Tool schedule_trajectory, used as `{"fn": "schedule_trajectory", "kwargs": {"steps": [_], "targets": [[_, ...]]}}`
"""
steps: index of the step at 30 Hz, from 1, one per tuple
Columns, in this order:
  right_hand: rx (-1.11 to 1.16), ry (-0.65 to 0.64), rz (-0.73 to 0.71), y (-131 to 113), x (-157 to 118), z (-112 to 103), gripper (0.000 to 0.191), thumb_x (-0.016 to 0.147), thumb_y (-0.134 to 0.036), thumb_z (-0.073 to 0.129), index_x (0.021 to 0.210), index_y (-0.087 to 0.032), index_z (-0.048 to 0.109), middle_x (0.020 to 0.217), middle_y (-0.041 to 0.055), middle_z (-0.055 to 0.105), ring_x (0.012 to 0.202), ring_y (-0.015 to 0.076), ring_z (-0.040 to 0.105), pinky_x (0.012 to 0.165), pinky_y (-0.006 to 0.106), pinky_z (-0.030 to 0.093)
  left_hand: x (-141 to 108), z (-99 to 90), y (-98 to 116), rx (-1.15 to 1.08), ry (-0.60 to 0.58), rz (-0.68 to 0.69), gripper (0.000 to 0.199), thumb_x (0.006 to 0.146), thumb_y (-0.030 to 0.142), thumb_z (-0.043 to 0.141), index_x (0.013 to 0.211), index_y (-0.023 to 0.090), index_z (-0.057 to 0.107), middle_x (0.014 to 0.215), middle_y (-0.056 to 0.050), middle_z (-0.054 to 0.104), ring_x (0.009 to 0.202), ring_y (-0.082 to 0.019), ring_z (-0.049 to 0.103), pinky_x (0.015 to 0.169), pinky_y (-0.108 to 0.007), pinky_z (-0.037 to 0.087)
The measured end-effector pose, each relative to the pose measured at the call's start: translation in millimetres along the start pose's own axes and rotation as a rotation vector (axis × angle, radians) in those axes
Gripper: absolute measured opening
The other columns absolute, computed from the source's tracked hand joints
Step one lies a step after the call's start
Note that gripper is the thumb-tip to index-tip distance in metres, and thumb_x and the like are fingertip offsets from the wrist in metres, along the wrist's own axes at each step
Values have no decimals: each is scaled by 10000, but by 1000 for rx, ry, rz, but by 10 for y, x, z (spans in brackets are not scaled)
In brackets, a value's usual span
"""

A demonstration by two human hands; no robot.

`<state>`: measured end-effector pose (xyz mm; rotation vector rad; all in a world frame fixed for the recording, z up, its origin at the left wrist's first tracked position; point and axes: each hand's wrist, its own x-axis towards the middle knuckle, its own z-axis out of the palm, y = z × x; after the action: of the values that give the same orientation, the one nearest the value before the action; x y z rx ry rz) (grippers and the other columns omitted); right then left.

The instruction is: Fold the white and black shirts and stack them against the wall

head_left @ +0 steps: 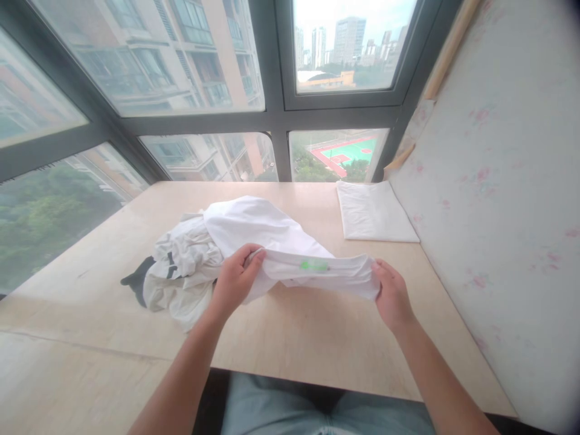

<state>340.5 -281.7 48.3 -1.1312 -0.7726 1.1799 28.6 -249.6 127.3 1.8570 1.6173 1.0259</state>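
Observation:
A white garment (267,226) is stretched between my two hands above the wooden surface. Its near edge looks like a folded band, and a green mark or label (313,265) shows at its middle. My left hand (238,275) pinches the band's left end, thumb on top. At the right end, my right hand (392,293) grips the same band with fingers closed. The rest of the cloth spreads away behind, resting toward the pile. Beside my left hand lies a crumpled heap of off-white clothes (185,260) with a black piece (136,281) poking out.
A folded white garment (376,211) lies at the back right of the wooden surface (312,338), near the papered wall (502,211). Dark-framed windows (276,121) border the back and left. My legs (281,408) are at the front edge.

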Motion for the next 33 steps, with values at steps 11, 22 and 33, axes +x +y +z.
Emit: {"fn": "schedule_trajectory", "kwargs": {"steps": [11, 22, 33], "targets": [[-639, 69, -471, -1060, 73, -351, 425, 842, -607, 638, 772, -188, 638, 599, -22, 485, 559, 102, 422, 490, 212, 333, 268, -650, 577, 309, -138, 264, 437, 716, 649, 712, 684, 218, 655, 552, 29, 516, 524, -125, 428, 486, -240, 311], [-998, -207, -466, -1549, 254, -624, 345, 840, -545, 659, 889, -215, 745, 843, 43, 696, 738, 167, 607, 611, 265, 455, 412, -1009, 336, 147, -238, 312, 226, 822, 441, 678, 836, 216, 701, 805, -38, 673, 749, -178, 604, 653, -240, 465], [-976, 224, -643, -1393, 63, -733, 270, 898, -368, 551, 1025, -236, 750, 987, 61, 742, 868, 191, 682, 731, 277, 512, 52, -774, 177, -205, 58, 129, 367, 667, 499, 829, 834, 186, 737, 837, -77, 728, 788, -222, 688, 743, -319, 585]]}}
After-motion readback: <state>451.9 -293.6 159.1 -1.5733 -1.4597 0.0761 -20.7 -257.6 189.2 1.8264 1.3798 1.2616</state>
